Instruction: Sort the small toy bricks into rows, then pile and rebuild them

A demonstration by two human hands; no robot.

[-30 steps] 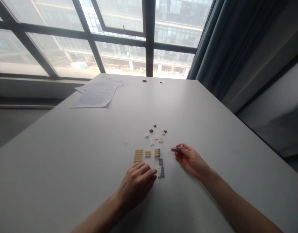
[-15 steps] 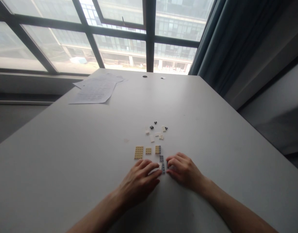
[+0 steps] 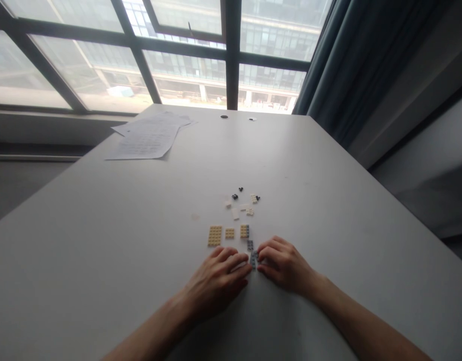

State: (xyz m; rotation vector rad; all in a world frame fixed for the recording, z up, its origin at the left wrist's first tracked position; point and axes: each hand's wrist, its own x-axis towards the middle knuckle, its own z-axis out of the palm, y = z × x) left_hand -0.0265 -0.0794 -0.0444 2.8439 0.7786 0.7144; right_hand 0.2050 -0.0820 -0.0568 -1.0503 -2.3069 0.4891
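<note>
Between my hands lies a grey studded building plate (image 3: 252,260), long and narrow, on the table. My left hand (image 3: 218,271) has its thumb and fingers closed on the plate's left side. From the other side my right hand (image 3: 285,260) pinches a small grey piece (image 3: 257,255) against it; the fingertips hide most of that piece. Just beyond the fingers is a dark grey studded piece (image 3: 250,245). Farther up lie a large tan plate (image 3: 215,235), a smaller tan plate (image 3: 230,233) and a tan-and-grey piece (image 3: 245,230).
Several loose white pieces (image 3: 235,214) and small black pieces (image 3: 235,196) are scattered beyond the tan plates. Printed papers (image 3: 144,140) lie at the far left of the white table (image 3: 328,200). Past its far edge stand windows, with a dark curtain (image 3: 339,75) on the right.
My right hand's grey piece has moved left, closing the gap to the grey plate between my hands. The left fingers have shifted slightly right. The other pieces stay put.
</note>
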